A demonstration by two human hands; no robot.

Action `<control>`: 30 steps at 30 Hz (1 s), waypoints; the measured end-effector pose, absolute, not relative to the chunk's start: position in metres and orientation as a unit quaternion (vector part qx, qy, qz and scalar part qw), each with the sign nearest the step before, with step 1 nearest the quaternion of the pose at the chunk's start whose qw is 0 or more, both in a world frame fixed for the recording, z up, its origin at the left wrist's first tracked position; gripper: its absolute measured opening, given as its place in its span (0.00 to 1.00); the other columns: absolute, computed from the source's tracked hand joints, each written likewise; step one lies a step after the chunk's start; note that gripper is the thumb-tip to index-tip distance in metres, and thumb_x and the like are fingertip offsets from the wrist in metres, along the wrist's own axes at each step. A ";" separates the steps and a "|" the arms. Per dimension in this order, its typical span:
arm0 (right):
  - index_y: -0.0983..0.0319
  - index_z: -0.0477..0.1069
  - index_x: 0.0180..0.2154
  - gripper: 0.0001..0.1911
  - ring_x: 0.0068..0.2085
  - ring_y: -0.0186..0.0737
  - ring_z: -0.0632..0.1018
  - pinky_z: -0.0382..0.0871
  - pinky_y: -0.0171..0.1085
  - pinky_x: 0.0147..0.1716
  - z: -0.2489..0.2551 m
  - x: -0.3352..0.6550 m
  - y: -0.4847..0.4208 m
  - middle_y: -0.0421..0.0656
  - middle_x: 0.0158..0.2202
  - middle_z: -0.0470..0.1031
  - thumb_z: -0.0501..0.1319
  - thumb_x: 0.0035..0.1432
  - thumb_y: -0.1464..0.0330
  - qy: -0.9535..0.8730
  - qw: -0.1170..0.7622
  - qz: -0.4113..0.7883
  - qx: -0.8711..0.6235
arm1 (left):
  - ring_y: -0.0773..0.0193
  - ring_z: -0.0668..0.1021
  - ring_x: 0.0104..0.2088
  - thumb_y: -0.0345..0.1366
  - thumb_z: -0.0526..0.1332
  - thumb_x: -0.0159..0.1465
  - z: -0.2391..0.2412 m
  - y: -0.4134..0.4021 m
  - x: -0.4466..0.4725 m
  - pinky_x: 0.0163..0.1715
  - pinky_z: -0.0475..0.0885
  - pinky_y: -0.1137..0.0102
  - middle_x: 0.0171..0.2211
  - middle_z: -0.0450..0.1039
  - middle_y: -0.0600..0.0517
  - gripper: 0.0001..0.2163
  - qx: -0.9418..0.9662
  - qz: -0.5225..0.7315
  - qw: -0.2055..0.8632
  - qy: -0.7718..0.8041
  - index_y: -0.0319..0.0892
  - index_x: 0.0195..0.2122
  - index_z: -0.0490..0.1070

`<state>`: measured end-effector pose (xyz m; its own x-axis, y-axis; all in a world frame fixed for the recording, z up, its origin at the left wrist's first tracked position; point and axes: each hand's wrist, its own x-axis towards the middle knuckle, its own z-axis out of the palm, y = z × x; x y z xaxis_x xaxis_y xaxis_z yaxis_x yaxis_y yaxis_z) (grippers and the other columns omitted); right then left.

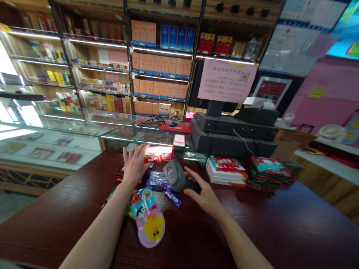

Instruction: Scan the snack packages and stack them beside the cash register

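Scanner: grey barcode scanner (174, 173) stands on the dark wooden counter (280, 224).
Left hand (136, 162): just left of the scanner, fingers stretched out close together over the end of the red packet (159, 154); whether it grips the packet, I cannot tell.
Red packet: just behind the scanner.
Right hand (203, 192): just right of the scanner, fingers spread apart, holding nothing.
Purple gum packs (155, 180): beside the scanner's left.
Duck toy pack (148, 220): in front of the scanner.

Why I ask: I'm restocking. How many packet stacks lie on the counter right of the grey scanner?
2. A white-and-red stack lies just beyond the right hand; a darker red-and-green stack lies beside it, further right. Others may be hidden behind the till.
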<state>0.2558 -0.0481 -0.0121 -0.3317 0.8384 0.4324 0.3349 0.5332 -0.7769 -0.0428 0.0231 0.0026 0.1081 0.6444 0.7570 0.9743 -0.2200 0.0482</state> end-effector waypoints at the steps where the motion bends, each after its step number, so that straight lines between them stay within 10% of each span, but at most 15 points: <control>1: 0.52 0.59 0.67 0.34 0.55 0.45 0.73 0.64 0.48 0.59 -0.012 0.256 -0.048 0.44 0.60 0.72 0.65 0.61 0.63 -0.763 0.429 0.292 -0.385 | 0.44 0.68 0.60 0.36 0.67 0.60 0.002 0.023 -0.043 0.68 0.42 0.39 0.60 0.69 0.42 0.34 -0.703 -0.339 0.242 -0.576 0.45 0.67 0.58; 30: 0.48 0.52 0.69 0.41 0.62 0.45 0.70 0.62 0.47 0.59 -0.027 0.245 -0.048 0.45 0.63 0.68 0.67 0.60 0.67 -0.886 0.233 0.154 -0.371 | 0.44 0.69 0.60 0.37 0.68 0.59 0.012 0.018 -0.039 0.68 0.42 0.39 0.61 0.68 0.43 0.37 -0.717 -0.349 0.217 -0.562 0.49 0.68 0.55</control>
<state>0.2452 -0.0483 -0.0274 -0.6168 0.7283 0.2986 0.5848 0.6779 -0.4455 -0.0393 0.0178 0.0121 0.1240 0.6550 0.7454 0.9586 -0.2732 0.0806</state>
